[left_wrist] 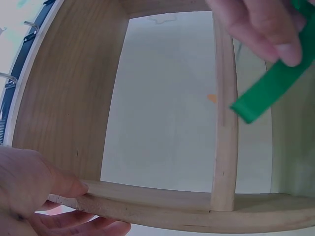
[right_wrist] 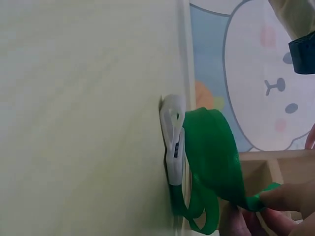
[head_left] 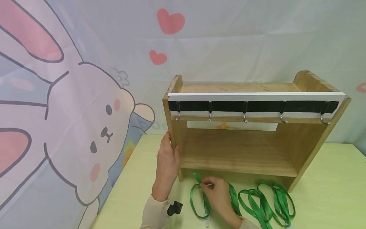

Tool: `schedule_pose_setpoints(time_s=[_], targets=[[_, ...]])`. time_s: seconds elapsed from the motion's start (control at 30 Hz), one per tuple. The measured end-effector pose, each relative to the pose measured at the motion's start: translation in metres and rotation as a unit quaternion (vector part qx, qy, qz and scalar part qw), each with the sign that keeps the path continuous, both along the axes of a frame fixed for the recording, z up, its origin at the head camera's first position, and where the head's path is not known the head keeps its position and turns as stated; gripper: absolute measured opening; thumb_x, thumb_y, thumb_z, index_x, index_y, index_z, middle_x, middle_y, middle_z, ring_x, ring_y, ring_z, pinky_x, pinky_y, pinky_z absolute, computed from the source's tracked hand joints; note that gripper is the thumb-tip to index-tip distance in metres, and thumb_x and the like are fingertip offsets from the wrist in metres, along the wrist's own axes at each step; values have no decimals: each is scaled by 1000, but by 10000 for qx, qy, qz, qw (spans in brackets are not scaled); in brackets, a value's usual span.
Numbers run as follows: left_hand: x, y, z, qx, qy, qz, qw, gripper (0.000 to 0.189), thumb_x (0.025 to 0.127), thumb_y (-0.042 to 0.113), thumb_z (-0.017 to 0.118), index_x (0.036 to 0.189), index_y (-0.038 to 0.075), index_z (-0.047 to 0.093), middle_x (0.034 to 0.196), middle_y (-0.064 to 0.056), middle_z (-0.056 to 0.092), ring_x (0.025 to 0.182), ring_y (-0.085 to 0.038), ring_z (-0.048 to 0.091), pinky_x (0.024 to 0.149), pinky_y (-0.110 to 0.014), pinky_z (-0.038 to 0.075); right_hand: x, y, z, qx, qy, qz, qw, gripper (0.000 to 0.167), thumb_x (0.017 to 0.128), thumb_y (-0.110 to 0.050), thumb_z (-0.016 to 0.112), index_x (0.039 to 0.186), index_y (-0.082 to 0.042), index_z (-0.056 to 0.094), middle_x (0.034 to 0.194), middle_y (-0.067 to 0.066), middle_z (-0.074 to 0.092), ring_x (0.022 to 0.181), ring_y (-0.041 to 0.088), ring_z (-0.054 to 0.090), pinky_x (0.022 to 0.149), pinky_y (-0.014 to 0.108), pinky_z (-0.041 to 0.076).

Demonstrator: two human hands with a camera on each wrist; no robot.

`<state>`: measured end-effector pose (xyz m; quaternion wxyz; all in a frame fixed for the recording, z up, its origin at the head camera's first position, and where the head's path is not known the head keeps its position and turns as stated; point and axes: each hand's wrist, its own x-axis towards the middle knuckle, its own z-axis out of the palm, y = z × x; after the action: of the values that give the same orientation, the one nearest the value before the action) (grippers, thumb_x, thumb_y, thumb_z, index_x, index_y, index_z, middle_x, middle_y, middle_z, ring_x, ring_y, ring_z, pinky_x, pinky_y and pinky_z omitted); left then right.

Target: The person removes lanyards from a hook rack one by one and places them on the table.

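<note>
My left hand (head_left: 167,162) grips the left side panel of a wooden shelf (head_left: 237,146), thumb on the inner side and fingers outside. In the left wrist view that thumb lies on the panel's edge. My right hand (head_left: 218,197) pinches a green lanyard (head_left: 193,203) between thumb and fingers, low in front of the shelf. A short green end sticks out past the fingertips. The right wrist view shows the lanyard's white plastic clip (right_wrist: 173,142) against the pale table. Other green lanyards (head_left: 260,203) lie looped to the right of my right hand.
Along the shelf's upper front runs a white strip with a black band (head_left: 226,106) and several metal hooks (head_left: 245,117). The shelf stands on a pale yellow-green table (head_left: 128,190). Behind it hangs a cloth backdrop (head_left: 228,38) with a rabbit and hearts.
</note>
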<state>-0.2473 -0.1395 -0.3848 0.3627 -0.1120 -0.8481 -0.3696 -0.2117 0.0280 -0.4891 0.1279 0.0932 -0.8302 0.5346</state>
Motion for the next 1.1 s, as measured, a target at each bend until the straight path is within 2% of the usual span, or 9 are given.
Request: schedule_pose_setpoints(time_s=[0.23,0.47,0.73,1.1], targets=[[2,0,0,76,-215,-28,9997,55,93,-13,62,143,-10,38,128,-30,53,109,-46,64,80,-51,59,-2,2,-4,302,-273,62,9992,3,83,0,77,85,0,75,80,4,71,68,16,67,57,24,56],[2,-1,1,59,-178,-4,9998,55,93,-14,61,143,-10,39,128,-30,54,109,-46,64,80,-51,59,-4,3,-6,406,-336,239,9983,4,82,2,77,84,1,74,77,4,70,67,16,67,58,26,58],[2,1,1,15,-74,21,10000,54,92,-15,62,141,-11,40,126,-30,54,107,-46,65,79,-51,60,-4,7,-3,492,-584,220,9968,7,80,5,75,85,0,73,77,4,69,68,17,68,58,27,58],[1,0,1,-29,52,35,10000,53,91,-15,62,139,-12,41,123,-30,55,105,-46,65,78,-52,60,-2,10,7,422,-379,206,9982,8,80,5,70,85,0,74,76,5,69,63,14,67,50,23,53]])
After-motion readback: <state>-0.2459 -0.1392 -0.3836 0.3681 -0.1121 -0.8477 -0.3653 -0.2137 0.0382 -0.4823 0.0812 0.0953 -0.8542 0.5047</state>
